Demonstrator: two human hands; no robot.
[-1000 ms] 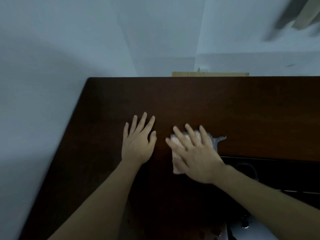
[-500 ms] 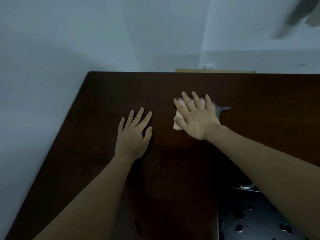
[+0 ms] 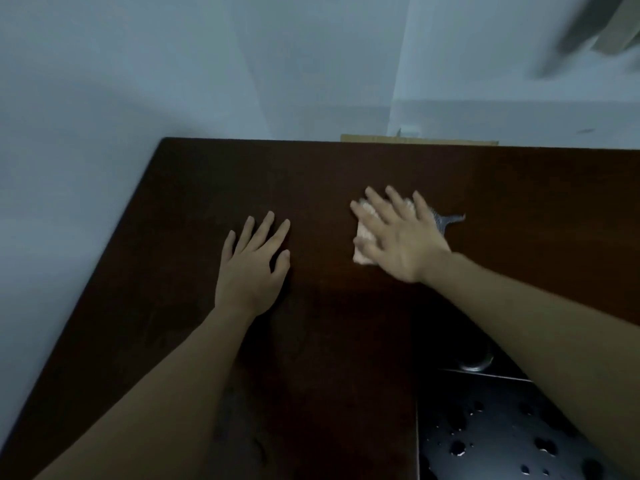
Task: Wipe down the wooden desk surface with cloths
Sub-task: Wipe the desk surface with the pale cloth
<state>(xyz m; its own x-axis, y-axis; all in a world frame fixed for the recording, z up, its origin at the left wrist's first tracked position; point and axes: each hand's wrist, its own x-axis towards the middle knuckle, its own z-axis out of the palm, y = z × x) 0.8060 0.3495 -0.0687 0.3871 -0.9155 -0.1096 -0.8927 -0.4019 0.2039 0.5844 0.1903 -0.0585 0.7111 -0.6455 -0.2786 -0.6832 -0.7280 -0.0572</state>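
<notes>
The dark brown wooden desk (image 3: pixel 346 174) fills most of the view. My right hand (image 3: pixel 401 237) lies flat, fingers spread, pressing a pale folded cloth (image 3: pixel 362 252) onto the desk right of centre; a grey corner of the cloth (image 3: pixel 450 220) pokes out past my little finger. Most of the cloth is hidden under the palm. My left hand (image 3: pixel 252 268) rests flat on the bare wood to the left of the cloth, fingers apart, holding nothing.
A black glossy surface with water drops (image 3: pixel 485 438) lies at the bottom right, with a metal fitting (image 3: pixel 474 363) at its far edge. The desk's left edge runs along a pale wall (image 3: pixel 86 202). A tan board (image 3: pixel 415 139) shows behind the far edge.
My right hand slid the cloth away from me, from near the black surface to the middle of the desk, then almost stopped. My left hand stayed flat in about the same place.
</notes>
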